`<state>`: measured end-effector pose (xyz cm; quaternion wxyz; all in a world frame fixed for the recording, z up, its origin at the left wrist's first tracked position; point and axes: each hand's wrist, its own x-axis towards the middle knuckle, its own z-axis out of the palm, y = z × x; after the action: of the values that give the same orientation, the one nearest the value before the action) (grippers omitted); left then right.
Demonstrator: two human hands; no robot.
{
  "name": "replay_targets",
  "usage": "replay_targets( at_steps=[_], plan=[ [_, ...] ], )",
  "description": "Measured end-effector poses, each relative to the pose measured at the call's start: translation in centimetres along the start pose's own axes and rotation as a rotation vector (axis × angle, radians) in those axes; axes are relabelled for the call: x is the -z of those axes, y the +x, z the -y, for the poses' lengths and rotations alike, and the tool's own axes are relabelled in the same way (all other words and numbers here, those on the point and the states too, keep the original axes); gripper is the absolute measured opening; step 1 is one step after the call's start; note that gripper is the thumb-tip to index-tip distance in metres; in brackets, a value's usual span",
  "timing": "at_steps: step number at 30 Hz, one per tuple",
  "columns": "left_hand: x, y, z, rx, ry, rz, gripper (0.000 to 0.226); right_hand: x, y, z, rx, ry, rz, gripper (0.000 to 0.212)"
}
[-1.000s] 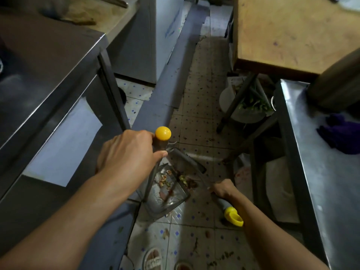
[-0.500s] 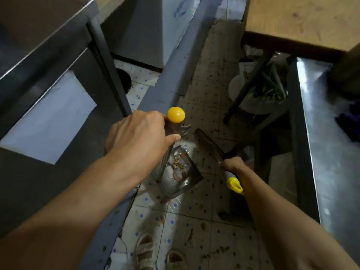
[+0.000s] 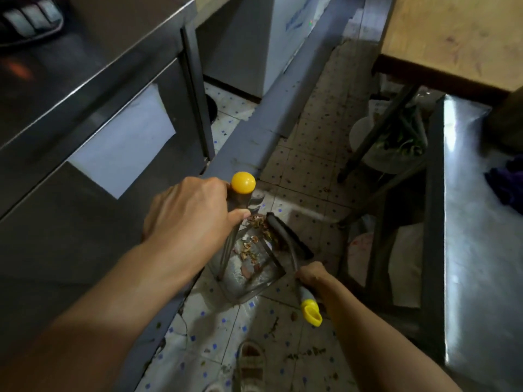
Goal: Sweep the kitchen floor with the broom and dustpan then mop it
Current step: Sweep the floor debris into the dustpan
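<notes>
A clear dustpan [image 3: 263, 281] stands on the tiled floor, with brown scraps inside it and at its mouth. Its long upright handle ends in a yellow knob [image 3: 243, 182]. My left hand [image 3: 189, 216] grips that handle just below the knob. A short dark broom [image 3: 285, 236] lies with its brush head against the debris pile [image 3: 259, 222] at the dustpan's mouth. My right hand [image 3: 312, 275] grips the broom's handle above its yellow end cap [image 3: 310, 311].
A steel cabinet [image 3: 93, 114] stands on the left and a steel table [image 3: 478, 222] on the right. A wooden table [image 3: 452, 35] is behind it, with a white basin [image 3: 365, 137] underneath. A grey strip [image 3: 277, 108] runs along the floor. A sandalled foot [image 3: 250, 363] is below.
The broom head has swept in against the dustpan's mouth, pushing scraps toward it. My right hand has moved down and nearer. The dustpan has shifted a little on the floor.
</notes>
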<state>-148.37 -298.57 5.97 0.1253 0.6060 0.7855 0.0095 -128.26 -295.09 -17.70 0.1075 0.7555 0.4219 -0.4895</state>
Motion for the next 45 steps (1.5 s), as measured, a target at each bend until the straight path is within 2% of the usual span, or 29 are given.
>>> replay_targets(
  at_steps=[7, 14, 21, 24, 28, 32, 37, 41, 45],
  plan=[
    [0.8, -5.3, 3.6, 0.029, 0.012, 0.019, 0.037, -4.7, -5.2, -0.8, -0.001, 0.031, 0.039, 0.036],
    [1.9, -10.3, 7.6, 0.073, -0.016, -0.007, 0.036, -8.8, -9.5, -1.8, 0.031, -0.069, 0.079, 0.043],
    [2.9, -12.3, 9.7, 0.101, -0.055, -0.045, 0.036, -7.8, -11.5, -0.7, 0.109, -0.075, 0.046, 0.040],
    [3.0, -12.4, 10.0, 0.118, -0.080, -0.069, 0.035, -7.0, -11.7, 0.2, 0.105, -0.079, -0.027, 0.044],
    [2.9, -11.6, 10.2, 0.157, -0.103, -0.097, 0.034, -5.6, -10.2, 2.9, 0.169, -0.028, 0.005, 0.039],
    [1.8, -10.0, 9.5, 0.217, -0.114, -0.123, 0.033, -4.1, -7.1, 5.9, 0.174, -0.063, -0.089, 0.042],
    [-0.1, -8.2, 7.7, 0.318, -0.123, -0.143, 0.034, -2.3, -2.2, 8.9, 0.213, -0.084, -0.101, 0.047],
    [-1.9, -7.3, 6.5, 0.396, -0.110, -0.164, 0.036, -1.6, 1.1, 10.2, 0.247, -0.114, -0.088, 0.040],
    [-3.1, -7.1, 5.5, 0.459, -0.100, -0.156, 0.037, -2.2, 3.0, 9.8, 0.249, -0.161, -0.063, 0.046]
  ],
)
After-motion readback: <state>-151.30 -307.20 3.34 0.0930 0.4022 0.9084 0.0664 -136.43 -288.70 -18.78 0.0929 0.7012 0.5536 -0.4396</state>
